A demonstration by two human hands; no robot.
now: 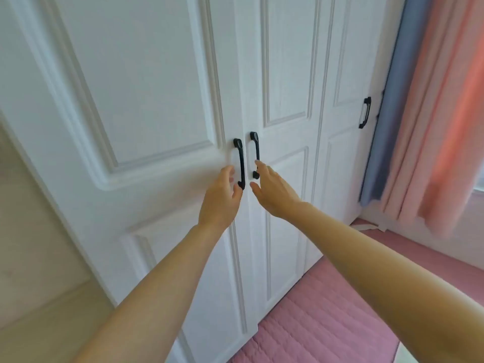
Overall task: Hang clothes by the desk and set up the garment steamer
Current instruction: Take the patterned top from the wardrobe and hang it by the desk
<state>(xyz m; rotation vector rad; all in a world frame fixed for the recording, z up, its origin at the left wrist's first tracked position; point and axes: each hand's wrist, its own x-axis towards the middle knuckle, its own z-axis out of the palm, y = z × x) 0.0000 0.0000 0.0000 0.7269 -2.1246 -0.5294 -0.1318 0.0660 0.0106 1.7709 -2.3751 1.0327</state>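
A white panelled wardrobe fills the view, both middle doors closed. The left door (136, 106) carries a black bar handle (240, 163); the right door (285, 82) has a matching handle (255, 153). My left hand (220, 197) is at the lower end of the left handle, fingers loosely curved and not closed around it. My right hand (275, 189) reaches to the right handle, fingertips touching its lower part, fingers fairly straight. No clothes or steamer are in view.
A third wardrobe door (348, 132) with its own black handle (364, 112) stands further right. Blue and pink curtains (424, 121) hang at the right edge. A pink quilted mat (327, 318) covers the floor below. A beige wall (34, 231) is at the left.
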